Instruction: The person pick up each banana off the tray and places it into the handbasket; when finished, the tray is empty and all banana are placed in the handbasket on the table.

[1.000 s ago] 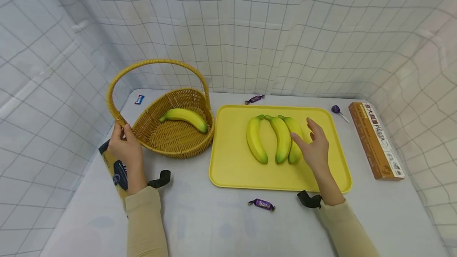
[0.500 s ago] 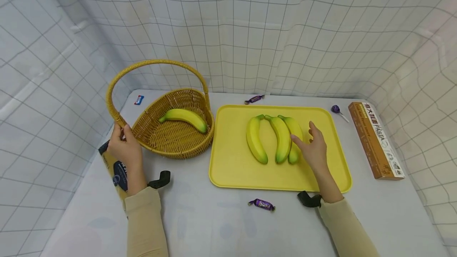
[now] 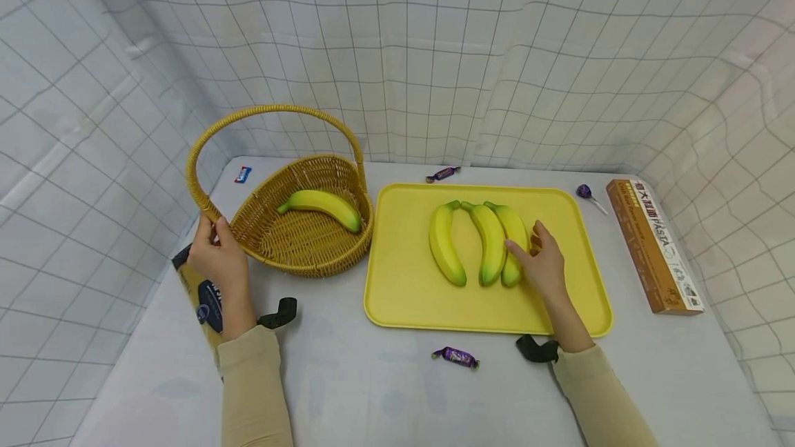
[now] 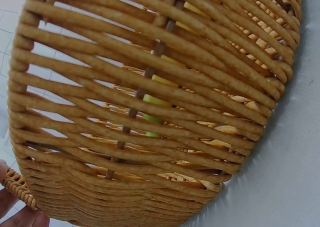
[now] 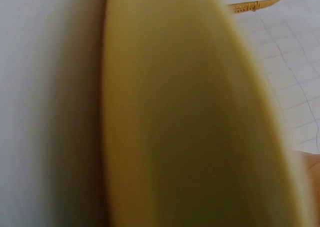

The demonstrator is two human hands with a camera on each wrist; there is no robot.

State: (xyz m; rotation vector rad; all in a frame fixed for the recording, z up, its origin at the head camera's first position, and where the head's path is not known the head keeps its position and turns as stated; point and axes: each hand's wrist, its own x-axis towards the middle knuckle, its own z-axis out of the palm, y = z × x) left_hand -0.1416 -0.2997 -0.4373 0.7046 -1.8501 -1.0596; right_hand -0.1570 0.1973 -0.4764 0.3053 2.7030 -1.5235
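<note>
My left hand (image 3: 220, 261) grips the foot of the handle of a wicker basket (image 3: 298, 257). One banana (image 3: 323, 207) lies in the basket. In the left wrist view the woven wall (image 4: 150, 107) fills most of the picture, with yellow and green showing through its gaps. On a yellow tray (image 3: 404, 295) lie three bananas, a left one (image 3: 444, 243), a middle one (image 3: 489, 243) and a right one (image 3: 512, 226). My right hand (image 3: 545, 267) is over the right banana, thumb overlapping it, fingers spread from the thumb. The tray's side (image 5: 185, 112) blurs across the right wrist view.
A pasta box (image 3: 655, 247) and a lollipop (image 3: 584, 190) lie right of the tray. Purple wrapped candies lie behind (image 3: 444, 173) and in front (image 3: 456, 356) of it. A small blue packet (image 3: 242, 174) sits behind the basket; a dark-and-yellow package (image 3: 208, 302) lies under my left forearm.
My right hand has moved slightly left and toward me, closer to the right banana, its fingers lower. The left hand and the basket stay where they were.
</note>
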